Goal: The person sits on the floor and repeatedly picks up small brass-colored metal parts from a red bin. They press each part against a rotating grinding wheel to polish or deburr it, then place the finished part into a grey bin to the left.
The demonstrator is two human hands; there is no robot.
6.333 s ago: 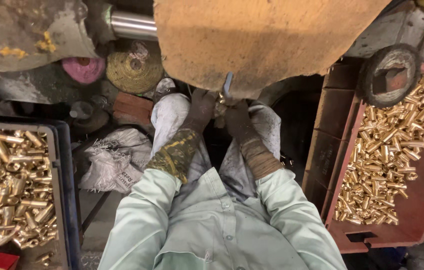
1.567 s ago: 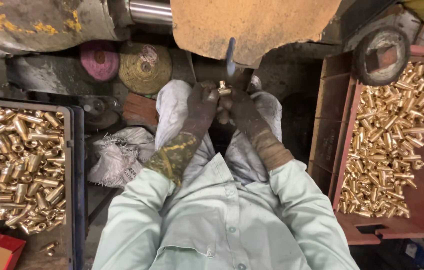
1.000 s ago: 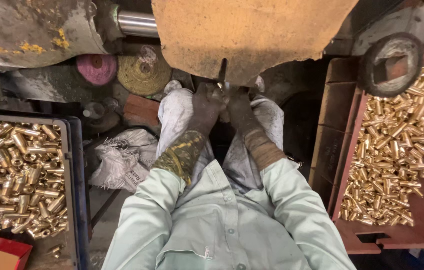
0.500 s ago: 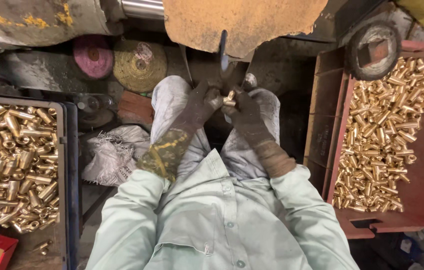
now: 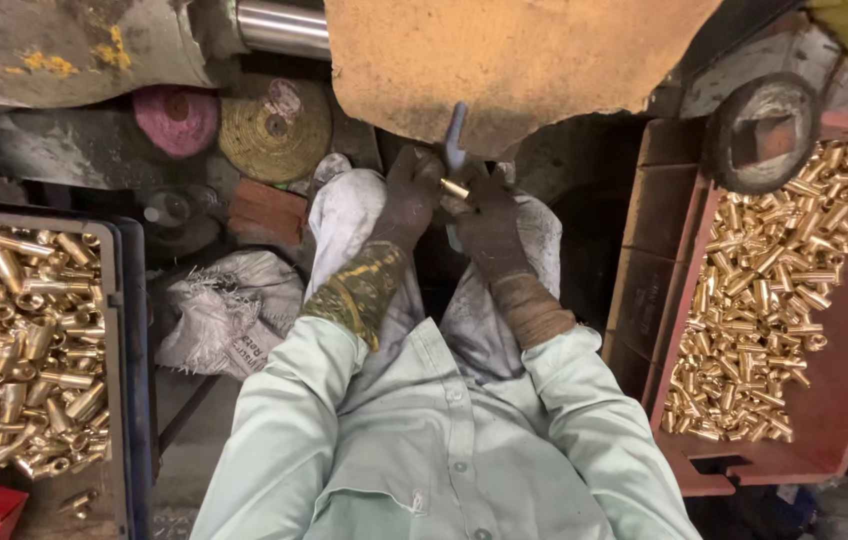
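Head view: person seated, looking down at both gloved hands held together just under the edge of a big orange-brown buffing wheel (image 5: 514,60). Left hand (image 5: 409,195) and right hand (image 5: 489,215) meet at a small brass tube (image 5: 455,188), each hand's fingers closed on one end of it. Tube lies roughly level between the hands, tilted slightly, right below the wheel's rim. Thin blue-grey rod (image 5: 456,135) stands upright just above the tube, against the wheel; cannot tell what holds it

Left forearm has a yellow-stained dark sleeve, right one a brown knit cuff. Pale green shirt (image 5: 424,440) fills the bottom centre, grey trousers over the knees below the hands

Left side: dark blue tray (image 5: 134,330) full of loose brass pieces (image 5: 14,340), well apart from the hands. Right side: red tray (image 5: 844,380) tilted, with another heap of brass parts (image 5: 774,300) spread across it, a round dark metal disc (image 5: 764,130) sitting at its top corner

Behind the knees: pink buffing wheel (image 5: 174,115) and a yellowish buffing wheel (image 5: 274,130) lying side by side, a white woven sack (image 5: 229,310) crumpled on the floor near the left knee, steel shaft (image 5: 279,25) at the top
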